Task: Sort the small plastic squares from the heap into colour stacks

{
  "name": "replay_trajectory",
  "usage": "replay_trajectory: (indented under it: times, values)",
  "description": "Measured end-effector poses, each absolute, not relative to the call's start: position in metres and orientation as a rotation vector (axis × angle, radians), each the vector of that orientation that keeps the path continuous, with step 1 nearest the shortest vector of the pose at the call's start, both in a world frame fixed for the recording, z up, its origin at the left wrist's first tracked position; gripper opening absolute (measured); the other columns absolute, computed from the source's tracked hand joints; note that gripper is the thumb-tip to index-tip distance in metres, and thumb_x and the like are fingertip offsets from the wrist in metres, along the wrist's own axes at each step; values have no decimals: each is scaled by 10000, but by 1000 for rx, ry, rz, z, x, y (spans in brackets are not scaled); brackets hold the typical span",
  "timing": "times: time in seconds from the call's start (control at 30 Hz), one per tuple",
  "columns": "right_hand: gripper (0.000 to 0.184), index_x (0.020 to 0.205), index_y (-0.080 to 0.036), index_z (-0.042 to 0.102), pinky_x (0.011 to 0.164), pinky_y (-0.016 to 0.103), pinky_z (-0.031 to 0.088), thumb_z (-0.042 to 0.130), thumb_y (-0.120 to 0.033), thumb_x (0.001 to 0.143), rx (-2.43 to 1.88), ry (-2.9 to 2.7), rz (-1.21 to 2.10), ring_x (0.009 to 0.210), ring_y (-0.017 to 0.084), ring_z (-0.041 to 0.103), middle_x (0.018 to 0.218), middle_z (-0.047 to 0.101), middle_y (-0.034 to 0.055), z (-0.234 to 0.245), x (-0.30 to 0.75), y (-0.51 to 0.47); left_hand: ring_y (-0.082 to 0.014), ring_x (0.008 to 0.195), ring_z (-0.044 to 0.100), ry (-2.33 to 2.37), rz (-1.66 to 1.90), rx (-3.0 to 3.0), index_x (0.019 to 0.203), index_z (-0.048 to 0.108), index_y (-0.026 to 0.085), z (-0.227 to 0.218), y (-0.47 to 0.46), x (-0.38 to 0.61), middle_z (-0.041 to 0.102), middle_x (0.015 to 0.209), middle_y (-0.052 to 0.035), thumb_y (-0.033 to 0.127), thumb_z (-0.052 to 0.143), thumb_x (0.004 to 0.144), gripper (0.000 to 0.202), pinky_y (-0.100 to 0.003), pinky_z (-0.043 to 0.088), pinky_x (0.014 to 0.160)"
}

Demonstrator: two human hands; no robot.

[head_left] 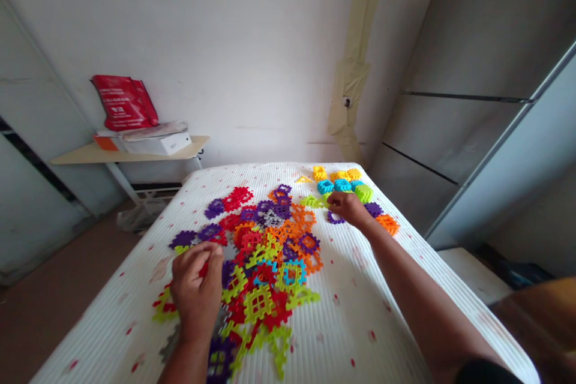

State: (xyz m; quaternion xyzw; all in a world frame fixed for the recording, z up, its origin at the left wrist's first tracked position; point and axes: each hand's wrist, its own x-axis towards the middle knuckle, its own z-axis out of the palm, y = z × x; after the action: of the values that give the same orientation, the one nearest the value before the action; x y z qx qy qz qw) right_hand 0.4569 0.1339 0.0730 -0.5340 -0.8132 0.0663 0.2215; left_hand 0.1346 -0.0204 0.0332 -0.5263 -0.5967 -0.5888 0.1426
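Toothed plastic building pieces lie in a loose mixed heap in the head view, among them a lime green window piece (258, 304), a purple square (309, 243) and an orange piece (302, 216). Over the heap's left edge, my left hand (197, 282) is closed with curled fingers; a bit of red shows between thumb and fingers, but whether it is held I cannot tell. My right hand (348, 207) reaches to the far right, fingertips closed on a lime green toothed piece (326, 199). Another lime green piece (310, 201) lies just left of it, and a purple ring piece (335, 217) lies below.
Sorted stacks stand at the far right: yellow (319, 173), blue (342, 185), lime green (363, 193), purple (373, 210) and orange (387, 224). A side table (85, 155) with boxes and a red bag (123, 102) is at the left. Grey cabinets (459, 72) border the right.
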Motion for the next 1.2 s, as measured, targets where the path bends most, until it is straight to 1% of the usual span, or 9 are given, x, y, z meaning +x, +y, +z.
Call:
replay_trajectory:
  times: [0.1, 0.23, 0.33, 0.6, 0.87, 1.2]
  values:
    - [166, 830, -152, 667, 614, 189, 379, 552, -85, 730, -1570, -2176, 104, 671, 119, 578, 767, 683, 23, 67, 439, 159, -174, 838, 568, -1702, -1685, -1531, 757, 657, 182, 32, -20, 133, 643, 819, -37, 259, 564, 803, 130, -331, 444, 823]
    - [172, 822, -155, 672, 632, 198, 382, 563, -75, 716, -1618, -2174, 86, 709, 135, 588, 793, 690, 40, 55, 425, 182, -172, 839, 564, -1698, -1674, -1538, 757, 652, 182, 31, -19, 131, 641, 824, -37, 255, 563, 806, 125, -332, 441, 827]
    - [167, 801, -158, 678, 631, 207, 378, 573, -73, 704, -1648, -2198, 82, 704, 141, 586, 773, 689, 42, 49, 422, 190, -170, 841, 564, -1694, -1674, -1541, 753, 649, 186, 32, -19, 131, 640, 823, -33, 245, 567, 804, 113, -329, 440, 827]
    - [190, 852, -152, 680, 634, 212, 366, 560, -78, 725, -1700, -2253, 64, 729, 145, 584, 796, 686, 51, 46, 421, 194, -171, 847, 561, -1709, -1685, -1534, 744, 648, 186, 30, -19, 133, 638, 827, -33, 249, 568, 802, 117, -325, 440, 822]
    - [186, 852, -144, 671, 621, 199, 348, 563, -66, 723, -1700, -2314, 66, 743, 138, 582, 817, 681, 55, 47, 416, 196, -170, 833, 562, -1723, -1680, -1539, 727, 644, 192, 33, -21, 133, 637, 813, -26, 259, 561, 806, 133, -325, 437, 820]
    - [193, 868, -143, 670, 652, 205, 378, 550, -69, 735, -1716, -2332, 55, 784, 155, 606, 857, 688, 76, 44, 415, 197, -169, 841, 554, -1734, -1702, -1534, 732, 641, 192, 33, -21, 134, 631, 818, -30, 255, 565, 805, 123, -331, 436, 822]
